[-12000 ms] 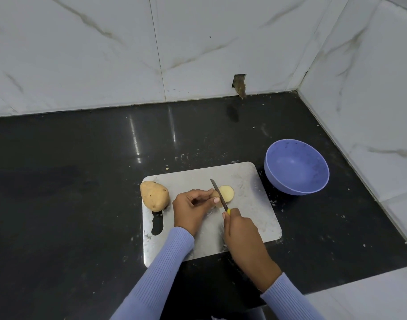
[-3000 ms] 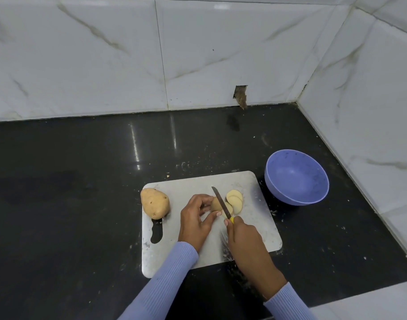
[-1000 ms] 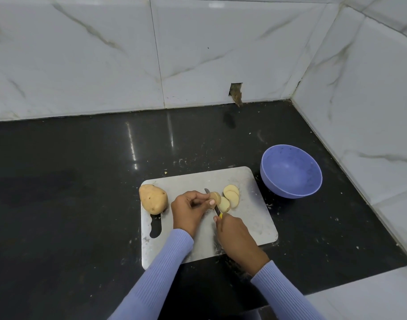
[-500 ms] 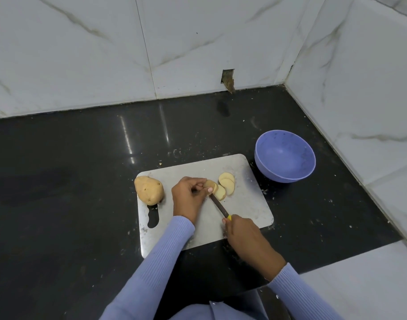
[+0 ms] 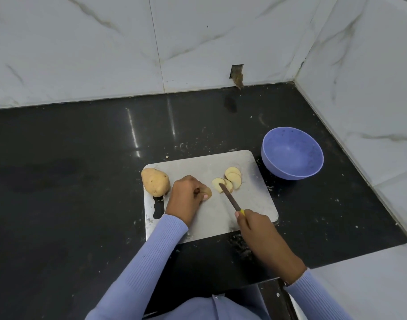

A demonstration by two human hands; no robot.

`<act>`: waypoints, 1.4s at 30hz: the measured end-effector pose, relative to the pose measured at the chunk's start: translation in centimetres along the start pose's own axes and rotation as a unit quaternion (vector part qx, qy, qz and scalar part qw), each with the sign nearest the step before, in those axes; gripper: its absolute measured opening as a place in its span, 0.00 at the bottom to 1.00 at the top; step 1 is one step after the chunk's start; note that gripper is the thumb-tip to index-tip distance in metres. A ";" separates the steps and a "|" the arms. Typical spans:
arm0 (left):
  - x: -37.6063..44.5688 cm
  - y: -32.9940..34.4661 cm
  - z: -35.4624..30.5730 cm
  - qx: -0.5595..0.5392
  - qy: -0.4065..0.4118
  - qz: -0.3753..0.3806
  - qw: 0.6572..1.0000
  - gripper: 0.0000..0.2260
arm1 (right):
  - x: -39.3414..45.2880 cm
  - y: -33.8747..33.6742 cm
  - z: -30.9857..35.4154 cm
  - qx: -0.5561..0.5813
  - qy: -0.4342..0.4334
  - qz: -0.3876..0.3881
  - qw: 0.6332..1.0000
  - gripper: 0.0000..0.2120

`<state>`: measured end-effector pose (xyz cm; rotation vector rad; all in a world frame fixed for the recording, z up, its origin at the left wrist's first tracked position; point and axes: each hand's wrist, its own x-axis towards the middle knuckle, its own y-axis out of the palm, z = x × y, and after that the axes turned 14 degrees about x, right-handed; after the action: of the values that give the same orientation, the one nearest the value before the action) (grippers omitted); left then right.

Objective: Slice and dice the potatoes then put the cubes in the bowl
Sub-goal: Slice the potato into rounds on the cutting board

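On the steel cutting board (image 5: 255,204) a whole potato (image 5: 155,182) lies at the left edge. My left hand (image 5: 186,199) grips the small remaining potato end (image 5: 208,192), mostly hidden under my fingers. Three round slices (image 5: 232,180) lie overlapping to its right. My right hand (image 5: 253,224) holds a knife (image 5: 230,199) by its yellow handle; the blade tip touches the nearest slice. The purple bowl (image 5: 292,153) stands empty just right of the board.
The board sits on a black countertop (image 5: 70,181) in a corner of white marble walls. A hole in the back wall (image 5: 236,75) lies behind the board. Potato crumbs dot the counter around the board. The counter's front edge runs just below my right wrist.
The newest slice now lies apart from the potato end, with the knife drawn right against it. My left hand has pulled the potato end slightly left. The camera shifted.
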<state>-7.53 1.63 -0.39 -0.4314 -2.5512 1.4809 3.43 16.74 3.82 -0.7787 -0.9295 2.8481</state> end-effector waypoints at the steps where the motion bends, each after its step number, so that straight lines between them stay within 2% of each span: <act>1: -0.2 0.0 0.2 0.011 0.009 0.002 1.000 0.04 | 0.3 0.3 0.2 0.002 -0.003 0.001 1.000 0.16; 7: -1.1 0.2 1.0 0.076 0.053 -0.050 0.994 0.04 | 1.3 2.0 1.0 -0.032 -0.040 0.007 0.999 0.15; 18: -1.8 1.6 1.5 0.049 0.068 -0.130 0.988 0.04 | 1.9 2.9 1.2 -0.082 -0.033 0.020 0.996 0.14; 27: -2.0 2.0 1.4 0.058 0.038 -0.137 0.988 0.04 | 0.6 3.3 0.2 -0.178 -0.030 0.012 0.983 0.14; 42: -2.2 2.3 1.7 0.055 0.039 -0.157 0.985 0.03 | -0.6 2.5 -0.5 -0.164 -0.023 0.006 0.986 0.13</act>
<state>-5.53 0.58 -3.24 -0.0652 -2.3303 1.4474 4.40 14.87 2.36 -0.7451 -1.4282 2.7677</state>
